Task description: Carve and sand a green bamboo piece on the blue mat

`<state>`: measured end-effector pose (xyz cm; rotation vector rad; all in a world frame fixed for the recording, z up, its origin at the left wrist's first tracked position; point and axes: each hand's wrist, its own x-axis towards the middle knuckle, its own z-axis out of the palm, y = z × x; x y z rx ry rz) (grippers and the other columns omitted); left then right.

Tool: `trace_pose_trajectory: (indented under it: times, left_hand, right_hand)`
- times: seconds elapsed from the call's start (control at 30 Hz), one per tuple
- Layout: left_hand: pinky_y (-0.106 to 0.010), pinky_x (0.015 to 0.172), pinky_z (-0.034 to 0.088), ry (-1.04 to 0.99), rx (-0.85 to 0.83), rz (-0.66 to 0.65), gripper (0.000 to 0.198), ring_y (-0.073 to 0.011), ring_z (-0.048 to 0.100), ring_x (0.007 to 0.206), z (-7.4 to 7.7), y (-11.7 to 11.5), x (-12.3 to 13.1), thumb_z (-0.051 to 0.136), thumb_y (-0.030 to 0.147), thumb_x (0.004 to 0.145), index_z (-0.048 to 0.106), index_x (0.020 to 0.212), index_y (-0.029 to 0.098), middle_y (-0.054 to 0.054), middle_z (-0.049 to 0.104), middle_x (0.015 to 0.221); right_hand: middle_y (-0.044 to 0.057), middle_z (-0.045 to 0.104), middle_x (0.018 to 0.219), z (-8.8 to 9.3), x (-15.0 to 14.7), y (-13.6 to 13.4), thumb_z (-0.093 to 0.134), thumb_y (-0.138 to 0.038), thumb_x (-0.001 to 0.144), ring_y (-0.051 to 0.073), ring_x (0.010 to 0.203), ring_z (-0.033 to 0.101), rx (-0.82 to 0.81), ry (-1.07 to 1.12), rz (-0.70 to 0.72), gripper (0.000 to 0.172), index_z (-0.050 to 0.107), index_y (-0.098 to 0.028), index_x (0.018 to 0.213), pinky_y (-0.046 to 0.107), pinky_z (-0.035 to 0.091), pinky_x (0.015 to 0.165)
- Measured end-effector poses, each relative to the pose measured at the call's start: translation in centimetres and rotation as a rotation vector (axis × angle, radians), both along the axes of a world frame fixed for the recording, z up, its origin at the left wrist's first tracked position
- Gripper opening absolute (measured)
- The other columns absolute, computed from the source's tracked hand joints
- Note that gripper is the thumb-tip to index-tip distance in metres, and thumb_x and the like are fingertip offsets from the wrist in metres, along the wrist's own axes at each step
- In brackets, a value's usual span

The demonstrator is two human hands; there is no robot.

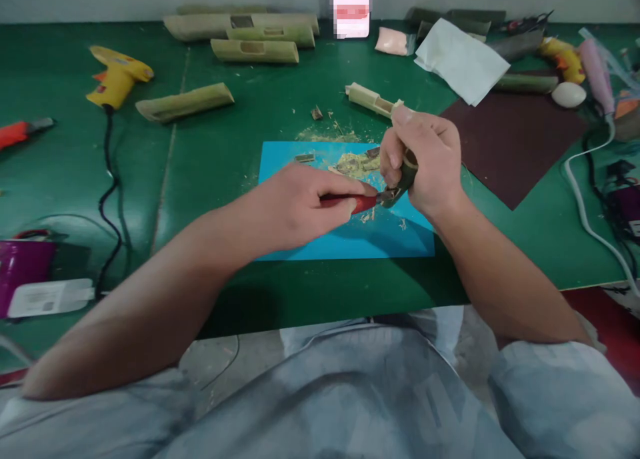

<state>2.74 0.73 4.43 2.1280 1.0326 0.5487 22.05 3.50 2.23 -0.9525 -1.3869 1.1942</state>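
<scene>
My left hand (300, 202) is closed around a red-handled carving tool (350, 203). The tool's metal tip meets the lower end of a dark green bamboo tube (407, 172), which is tilted and gripped in my right hand (427, 156). My right fingers wrap the tube and cover part of it. Beneath both hands lies a blue sheet (305, 246) with pale bamboo shavings (357, 164) and small chips scattered over it. Just behind my right hand is a pale bamboo piece (369, 99) with a cut-out; my thumb overlaps its near end.
Several cut bamboo tubes (255, 50) lie along the back left. A yellow heat-gun-shaped tool (117, 76) with a black cord is at left, near another bamboo tube (185, 103). At right are white paper sheets (460, 59), a brown sheet (510, 139) and a white egg-shaped object (569, 95).
</scene>
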Motion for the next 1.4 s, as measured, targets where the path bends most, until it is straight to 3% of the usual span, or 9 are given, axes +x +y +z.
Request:
trace_pose_trajectory:
  times: [0.13, 0.23, 0.43, 0.6, 0.73, 0.87, 1.07, 1.4]
  left_hand:
    - [-0.029, 0.077, 0.057, 0.055, 0.025, -0.009, 0.026, -0.0207, 0.072, 0.087, -0.3, -0.2, 0.3, 0.071, 0.032, 0.081, 0.076, 0.106, 0.029, 0.002, 0.078, 0.100]
    - [-0.027, 0.074, 0.056, 0.064, 0.009, -0.002, 0.027, -0.0199, 0.072, 0.085, -0.7, 0.0, 0.3, 0.071, 0.030, 0.078, 0.075, 0.105, 0.028, 0.002, 0.077, 0.098]
    - [-0.028, 0.071, 0.054, -0.049, -0.030, 0.026, 0.022, -0.0190, 0.069, 0.079, -1.9, -0.1, 0.9, 0.067, 0.029, 0.076, 0.071, 0.097, 0.022, -0.001, 0.074, 0.091]
    - [-0.030, 0.073, 0.056, -0.198, -0.143, 0.095, 0.021, -0.0190, 0.070, 0.081, -3.1, -0.8, 1.4, 0.069, 0.027, 0.076, 0.070, 0.097, 0.020, -0.003, 0.076, 0.099]
    - [-0.027, 0.067, 0.055, -0.220, -0.168, 0.107, 0.022, -0.0169, 0.069, 0.075, -3.7, -0.9, 1.3, 0.069, 0.025, 0.078, 0.071, 0.099, 0.021, -0.003, 0.076, 0.096]
    - [-0.026, 0.064, 0.053, -0.133, -0.135, 0.058, 0.029, -0.0171, 0.068, 0.072, -3.0, 0.0, 0.8, 0.071, 0.026, 0.077, 0.072, 0.106, 0.022, -0.002, 0.076, 0.093]
    - [-0.029, 0.077, 0.055, 0.000, -0.101, -0.071, 0.033, -0.0219, 0.071, 0.091, -0.9, 1.3, 0.3, 0.070, 0.028, 0.078, 0.073, 0.111, 0.028, 0.000, 0.075, 0.106]
    - [-0.028, 0.072, 0.055, 0.064, -0.144, -0.110, 0.034, -0.0222, 0.070, 0.088, 0.0, 1.6, -0.6, 0.069, 0.033, 0.079, 0.073, 0.112, 0.028, -0.001, 0.075, 0.105]
  right_hand:
    - [0.000, 0.043, 0.041, -0.1, -0.2, -0.3, 0.044, -0.079, 0.086, 0.015, 0.040, 0.039, 0.009, 0.018, 0.016, 0.064, 0.050, -0.029, 0.045, 0.033, 0.036, 0.044]
    - [-0.001, 0.041, 0.040, 0.1, -0.2, -0.3, 0.044, -0.080, 0.085, 0.015, 0.041, 0.038, -0.026, 0.028, -0.011, 0.066, 0.047, -0.029, 0.044, 0.032, 0.037, 0.045]
    - [0.000, 0.041, 0.042, 0.6, 0.3, 0.0, 0.045, -0.081, 0.083, 0.017, 0.042, 0.040, -0.045, 0.041, -0.029, 0.063, 0.045, -0.029, 0.046, 0.034, 0.040, 0.046]
    - [-0.001, 0.040, 0.042, 0.6, 0.2, -0.1, 0.047, -0.085, 0.077, 0.018, 0.043, 0.041, -0.068, 0.023, -0.082, 0.063, 0.043, -0.030, 0.048, 0.035, 0.041, 0.046]
    - [-0.001, 0.040, 0.042, 0.5, -0.1, -0.4, 0.042, -0.081, 0.084, 0.017, 0.041, 0.040, -0.031, 0.064, -0.079, 0.065, 0.045, -0.029, 0.047, 0.034, 0.038, 0.046]
    - [-0.001, 0.041, 0.041, 0.5, 0.0, -0.3, 0.044, -0.080, 0.085, 0.016, 0.040, 0.039, -0.026, 0.055, -0.004, 0.065, 0.046, -0.028, 0.046, 0.033, 0.038, 0.045]
    - [-0.001, 0.040, 0.040, 0.5, 0.5, 0.2, 0.043, -0.079, 0.086, 0.015, 0.040, 0.039, -0.021, 0.047, 0.093, 0.067, 0.046, -0.027, 0.044, 0.032, 0.037, 0.045]
    - [0.000, 0.043, 0.043, 0.5, 0.9, 0.3, 0.041, -0.073, 0.091, 0.016, 0.042, 0.041, -0.031, 0.029, 0.109, 0.061, 0.046, -0.029, 0.048, 0.033, 0.041, 0.047]
